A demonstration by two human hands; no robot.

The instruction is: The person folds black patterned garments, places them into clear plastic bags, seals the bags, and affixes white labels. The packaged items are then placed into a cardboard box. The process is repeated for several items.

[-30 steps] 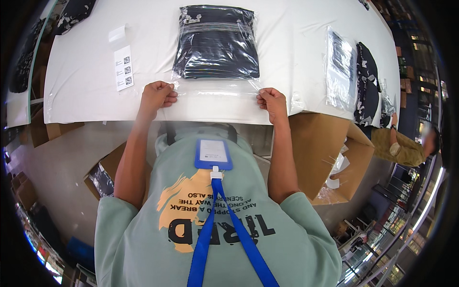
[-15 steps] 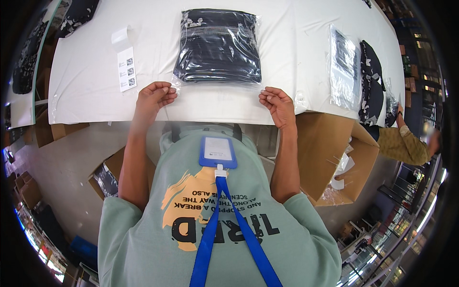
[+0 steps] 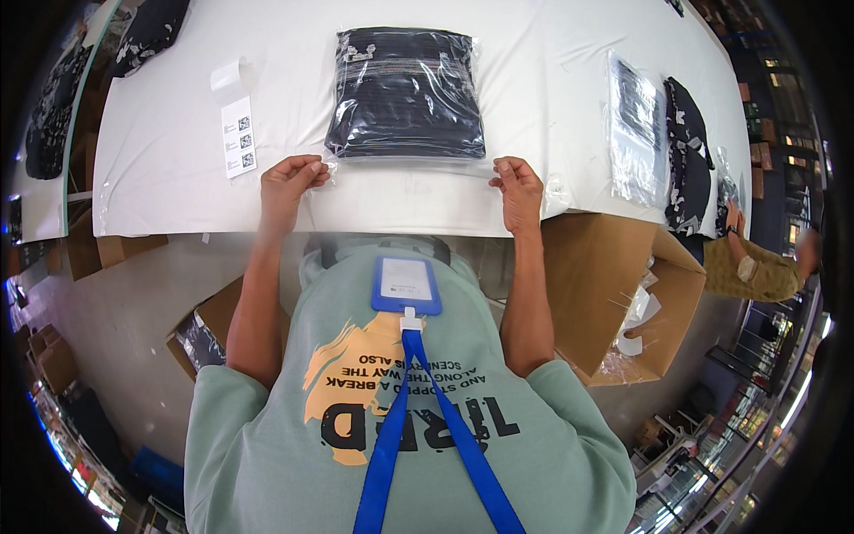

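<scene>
Table [image 3: 178, 178], hands [image 3: 289, 178] slightly farther apart

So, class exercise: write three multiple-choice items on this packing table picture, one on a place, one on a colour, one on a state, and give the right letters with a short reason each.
1. Where does the strip of labels lie against the bagged dark garment?
A. To its left on the white table
B. On top of it
C. Inside the cardboard box

2. What colour is the lanyard with the badge holder?
A. Red
B. Blue
C. Yellow

3. What are the left hand and right hand doing?
A. Resting flat, apart from the bag
B. Both inside the box
C. Each pinching a near corner of the clear bag's flap

Answers:
1 A, the strip sits on bare table left of the bag.
2 B, strap and holder are both blue.
3 C, fingertips close on the clear plastic edge at each side.
</scene>
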